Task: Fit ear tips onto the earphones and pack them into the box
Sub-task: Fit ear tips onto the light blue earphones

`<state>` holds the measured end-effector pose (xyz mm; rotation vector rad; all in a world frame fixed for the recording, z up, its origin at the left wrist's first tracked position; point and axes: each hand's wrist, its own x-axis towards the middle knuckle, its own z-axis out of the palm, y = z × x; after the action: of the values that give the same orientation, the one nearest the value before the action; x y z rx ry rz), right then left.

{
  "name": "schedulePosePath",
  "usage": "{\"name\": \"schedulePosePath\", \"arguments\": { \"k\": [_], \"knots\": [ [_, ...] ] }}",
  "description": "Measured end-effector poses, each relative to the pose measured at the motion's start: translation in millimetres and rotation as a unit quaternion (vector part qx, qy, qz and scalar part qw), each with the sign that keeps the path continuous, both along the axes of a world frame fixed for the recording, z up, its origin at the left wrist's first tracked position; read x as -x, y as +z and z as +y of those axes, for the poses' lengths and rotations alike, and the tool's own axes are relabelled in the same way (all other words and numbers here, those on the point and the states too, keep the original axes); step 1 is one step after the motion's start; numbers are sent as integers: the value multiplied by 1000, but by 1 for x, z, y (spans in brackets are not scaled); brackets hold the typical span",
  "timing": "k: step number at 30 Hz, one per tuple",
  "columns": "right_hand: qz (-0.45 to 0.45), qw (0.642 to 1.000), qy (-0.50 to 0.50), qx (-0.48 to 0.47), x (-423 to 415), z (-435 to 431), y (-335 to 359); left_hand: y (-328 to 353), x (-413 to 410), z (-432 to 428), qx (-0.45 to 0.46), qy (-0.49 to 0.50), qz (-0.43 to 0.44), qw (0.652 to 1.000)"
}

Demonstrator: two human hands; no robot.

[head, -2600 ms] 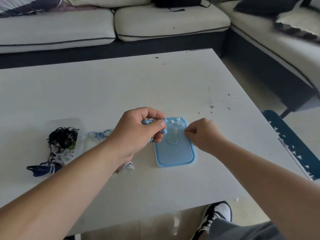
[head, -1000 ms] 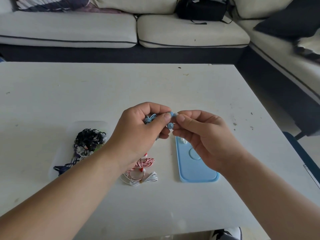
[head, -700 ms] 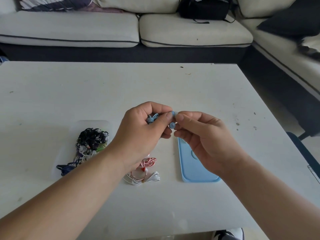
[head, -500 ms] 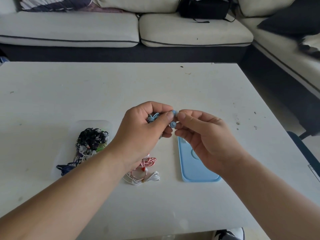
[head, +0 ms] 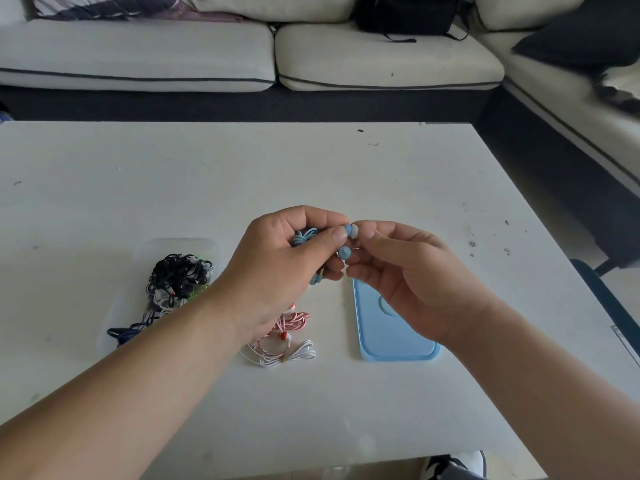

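1. Blue earphones [head: 304,236] bunched in left hand [head: 277,275], fingers curled round the coil, thumb pinning one bud [head: 347,230].
2. Right hand [head: 408,275] pinches a pale ear tip [head: 355,230] against that bud: fitting step, seating unclear.
3. Next, likely: press tip home squarely, then second bud [head: 344,252] at 6 o'clock.
4. Blue lid [head: 394,341] on worktop [head: 381,174] at 5 o'clock of hands; clear box [head: 180,241] of cable bundles at 8 o'clock.

box [head: 180,242] left on table [head: 346,174] | coiled earphones [head: 282,344] right of it | lid [head: 394,344] further right | earphone bundle [head: 304,235] between left hand [head: 277,271] and right hand [head: 412,278], above these | sofa [head: 138,53] behind table | bag [head: 405,12] on sofa
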<state>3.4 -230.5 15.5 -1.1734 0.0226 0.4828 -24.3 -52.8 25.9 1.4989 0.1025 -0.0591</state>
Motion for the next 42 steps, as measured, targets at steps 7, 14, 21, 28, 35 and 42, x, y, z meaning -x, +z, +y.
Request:
{"name": "schedulePosePath", "arguments": {
  "k": [7, 14, 21, 28, 35, 42],
  "knots": [
    [35, 996, 85, -6, -4, -11, -3, 1, 1, 0, 12, -32, 11, 999],
    [26, 999, 32, 11, 1, -6, 0, 0, 0, 1, 4, -31, 19, 999],
    [-118, 985, -49, 119, 8, -3, 12, -2, -3, 1, -2, -14, 19, 1000],
    [-119, 983, -50, 134, 7, -3, 9, -2, -2, 1, 3, -21, 32, 999],
    [-89, 991, -33, 99, 4, -6, 10, 0, -1, 1, 5, -14, 32, 999],
    [-3, 999, 34, 21, 0, -11, 10, 4, 1, 3, 54, -48, 49, 996]
  ]
}}
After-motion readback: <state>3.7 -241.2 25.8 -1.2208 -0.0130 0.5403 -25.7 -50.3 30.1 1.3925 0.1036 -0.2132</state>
